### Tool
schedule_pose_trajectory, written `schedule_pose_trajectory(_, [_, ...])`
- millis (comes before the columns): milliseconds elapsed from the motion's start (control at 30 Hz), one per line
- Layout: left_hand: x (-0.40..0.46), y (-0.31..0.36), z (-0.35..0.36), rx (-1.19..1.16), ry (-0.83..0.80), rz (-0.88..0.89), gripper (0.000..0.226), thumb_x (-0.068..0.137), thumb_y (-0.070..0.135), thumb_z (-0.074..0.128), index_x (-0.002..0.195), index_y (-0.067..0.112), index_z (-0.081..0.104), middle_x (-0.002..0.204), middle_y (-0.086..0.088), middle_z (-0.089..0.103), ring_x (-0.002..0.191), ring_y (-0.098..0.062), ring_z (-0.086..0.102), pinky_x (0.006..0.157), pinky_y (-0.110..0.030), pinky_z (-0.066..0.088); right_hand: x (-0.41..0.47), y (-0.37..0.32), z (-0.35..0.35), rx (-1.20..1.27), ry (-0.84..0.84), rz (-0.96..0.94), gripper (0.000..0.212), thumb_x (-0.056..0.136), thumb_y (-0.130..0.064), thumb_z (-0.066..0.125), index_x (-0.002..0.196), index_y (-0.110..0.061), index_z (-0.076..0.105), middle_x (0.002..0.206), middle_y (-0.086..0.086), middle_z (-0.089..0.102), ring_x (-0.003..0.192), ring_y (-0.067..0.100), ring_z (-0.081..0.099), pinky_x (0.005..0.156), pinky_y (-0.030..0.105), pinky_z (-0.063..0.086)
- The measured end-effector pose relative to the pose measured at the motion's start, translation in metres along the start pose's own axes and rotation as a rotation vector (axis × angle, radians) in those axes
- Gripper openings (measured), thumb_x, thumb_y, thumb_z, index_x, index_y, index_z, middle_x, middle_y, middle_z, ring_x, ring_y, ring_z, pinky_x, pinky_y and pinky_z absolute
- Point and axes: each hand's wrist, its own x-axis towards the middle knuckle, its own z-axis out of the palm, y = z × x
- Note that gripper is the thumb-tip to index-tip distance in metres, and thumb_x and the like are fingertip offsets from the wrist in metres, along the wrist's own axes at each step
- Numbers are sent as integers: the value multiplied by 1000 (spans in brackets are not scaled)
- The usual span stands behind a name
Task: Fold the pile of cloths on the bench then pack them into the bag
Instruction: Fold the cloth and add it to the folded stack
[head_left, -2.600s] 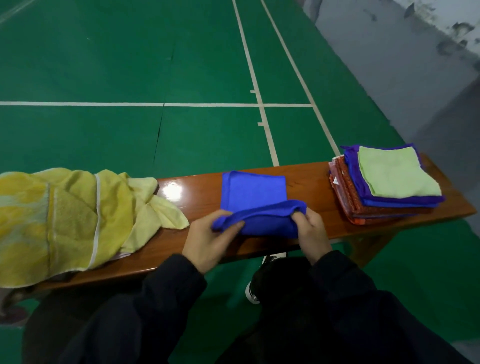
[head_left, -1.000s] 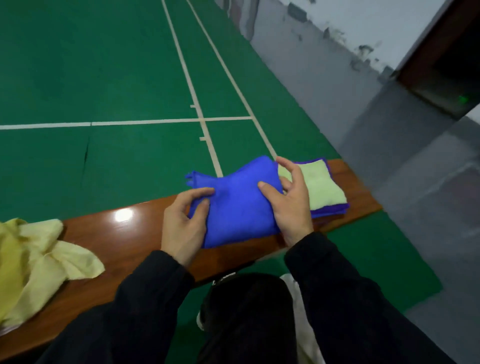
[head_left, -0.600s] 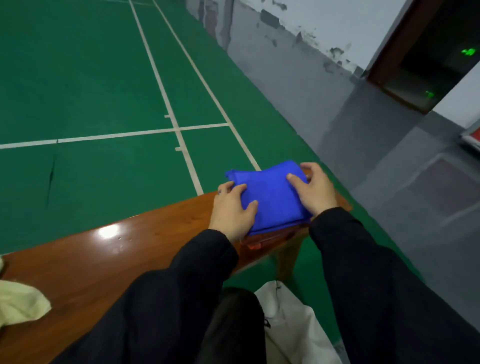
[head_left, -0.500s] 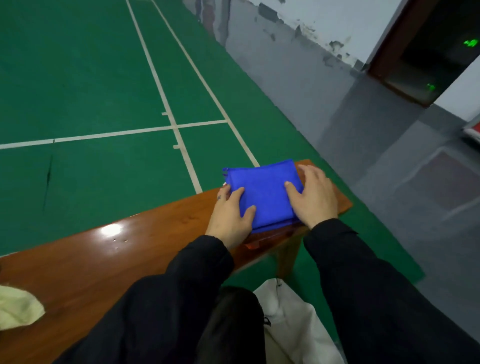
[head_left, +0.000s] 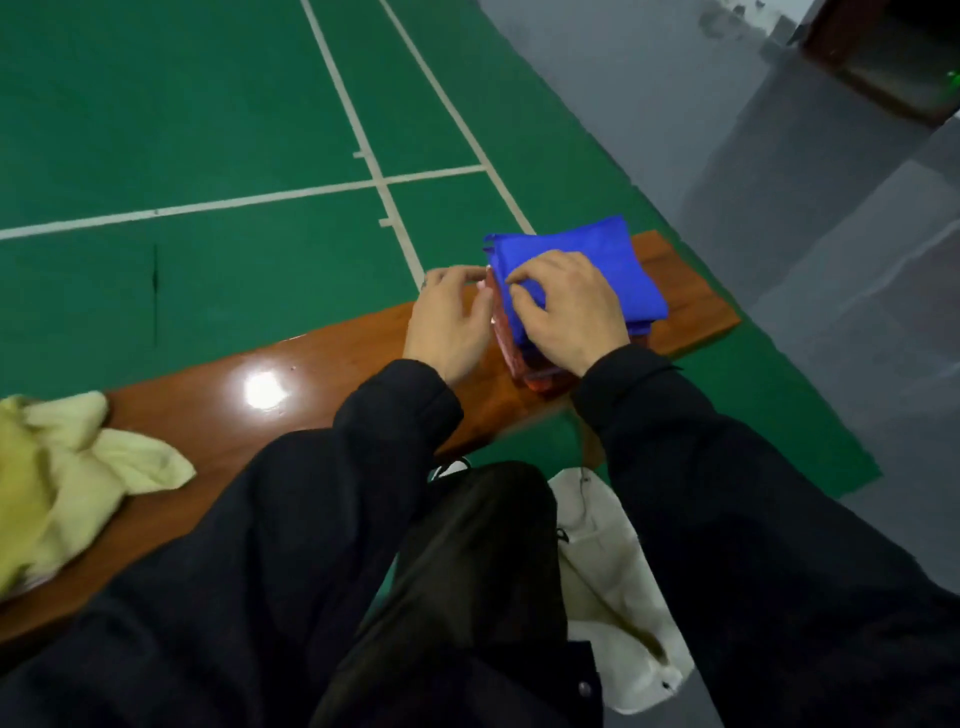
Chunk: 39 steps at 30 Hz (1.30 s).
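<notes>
**Both hands at the folded stack on the desk's right end**

The green court floor with white lines spreads beyond the wooden desk, which runs under both hands. Below the right grip, beside the person's dark-clothed leg, a white cloth bag lies on the floor. Far to the left of the left grip, unfolded yellow cloths sit heaped on the desk. Under the right grip stands the folded stack, its reddish edges showing on the left side, with a blue cloth on top. The right hand rests on the near part of the blue cloth, fingers curled and pinched on its left edge. The left hand lies flat against the left side of the stack, fingers spread apart and clamped on nothing.
</notes>
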Motion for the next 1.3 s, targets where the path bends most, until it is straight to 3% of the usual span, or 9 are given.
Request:
schedule_pose_trajectory(333, [-105, -105, -137, 46, 236, -95, 20, 97, 21, 59, 115, 13, 67, 112, -4, 68, 103, -18, 64, 93, -34, 51, -25, -167, 67, 291, -130, -255, 13, 96, -27, 59, 100, -24, 71, 104, -2, 69, 102, 22, 61, 90, 39, 49])
schedule_pose_trajectory(567, [-212, -203, -252, 846, 345, -301, 40, 83, 33, 64, 120, 19, 62, 128, -8, 59, 116, -34, 51, 93, -46, 46, -57, -297, 127, 379, -365, -462, 13, 98, -28, 58, 103, -27, 71, 109, -6, 67, 106, 17, 58, 92, 37, 47])
schedule_pose_trajectory(700, [-254, -241, -289, 1191, 47, -359, 54, 88, 52, 56, 126, 14, 57, 133, -11, 56, 121, -34, 50, 95, -46, 41, -77, -339, 146, 387, -469, -512, 15, 98, -31, 57, 105, -29, 70, 109, -9, 66, 107, 15, 56, 91, 35, 45])
schedule_pose_trajectory(833, [-264, -251, -296, 1101, 164, -479, 53, 91, 59, 49, 119, 15, 58, 123, -11, 58, 109, -34, 56, 81, -42, 48, -89, -355, 156, 377, -545, -513, 16, 99, -33, 56, 106, -32, 70, 111, -14, 66, 108, 10, 55, 88, 32, 44])
schedule_pose_trajectory(900, [-256, -247, -293, 1054, 98, -529, 49, 96, 56, 46, 118, 15, 58, 122, -10, 59, 108, -33, 61, 75, -38, 46, -93, -358, 160, 353, -568, -518, 17, 99, -34, 55, 106, -32, 70, 111, -13, 67, 108, 12, 57, 91, 36, 48])
schedule_pose_trajectory(1033, [-233, -239, -285, 889, 69, -612, 21, 96, 27, 50, 113, 14, 51, 120, -9, 62, 106, -35, 65, 74, -39, 45, -95, -354, 156, 345, -597, -505, 17, 98, -35, 55, 105, -33, 71, 109, -14, 67, 102, 10, 59, 89, 37, 51])
schedule_pose_trajectory(1100, [-225, -238, -284, 693, 142, -705, 14, 93, 20, 52, 105, 13, 48, 114, -12, 63, 104, -38, 63, 73, -39, 40, -93, -348, 150, 354, -598, -492, 16, 98, -33, 56, 106, -33, 71, 107, -16, 67, 99, 6, 59, 86, 32, 49])
schedule_pose_trajectory(1200, [-221, -231, -289, 218, 377, -836, 36, 85, 36, 60, 103, 5, 57, 96, -16, 62, 94, -39, 60, 69, -34, 40, -87, -336, 142, 405, -611, -413, 15, 99, -31, 59, 105, -33, 72, 102, -22, 65, 93, -1, 58, 80, 23, 45])
schedule_pose_trajectory(1300, [-222, -201, -294, -161, 531, -774, 30, 74, 36, 59, 69, 7, 53, 63, -7, 46, 64, -26, 47, 56, -31, 34, -85, -326, 142, 517, -625, -253, 13, 98, -28, 62, 100, -31, 75, 95, -21, 70, 87, -5, 61, 73, 17, 46])
